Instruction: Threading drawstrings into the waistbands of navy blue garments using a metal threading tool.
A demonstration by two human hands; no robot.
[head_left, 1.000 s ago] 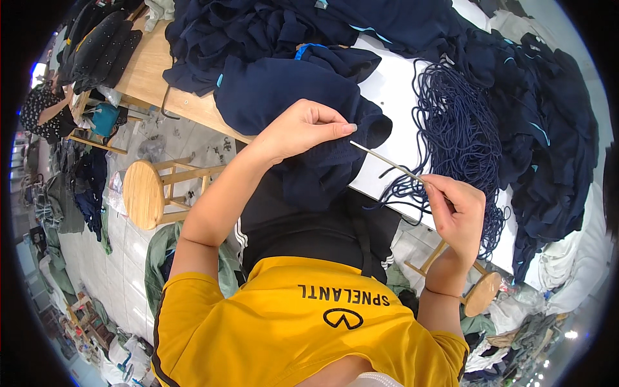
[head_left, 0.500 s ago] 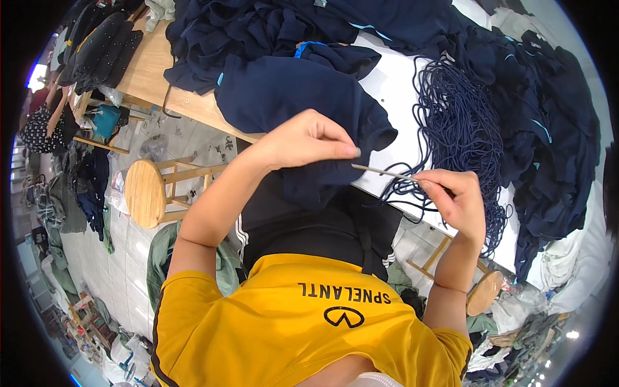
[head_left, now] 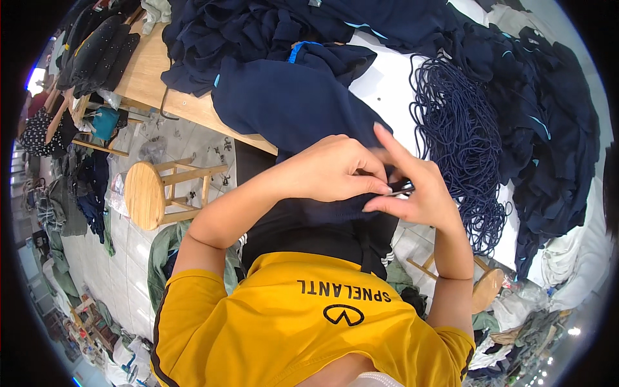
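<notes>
Navy knit garment (head_left: 290,109), pinched hands (head_left: 335,171)

Both hands, left (head_left: 332,171) and right (head_left: 412,193), pinch a small metal tool (head_left: 403,188) over the navy garment (head_left: 296,109), beside the cord pile (head_left: 461,135).

The scene is seen from a single view, taken from a wide fisheye camera worn on the person's head and directed steeply downward. The desk (head_left: 155,71) is taken as the landmark: it fills the upper part of the picture, with its wooden edge bent by the lens. Below the desk, close to the camera, the hands (head_left: 380,184) are met near the centre. Below them, nearest of all, the yellow shirt (head_left: 303,329) is seen. Left of the desk, farther down, a round wooden stool (head_left: 145,193) and the tiled floor (head_left: 122,271) are shown.
</notes>
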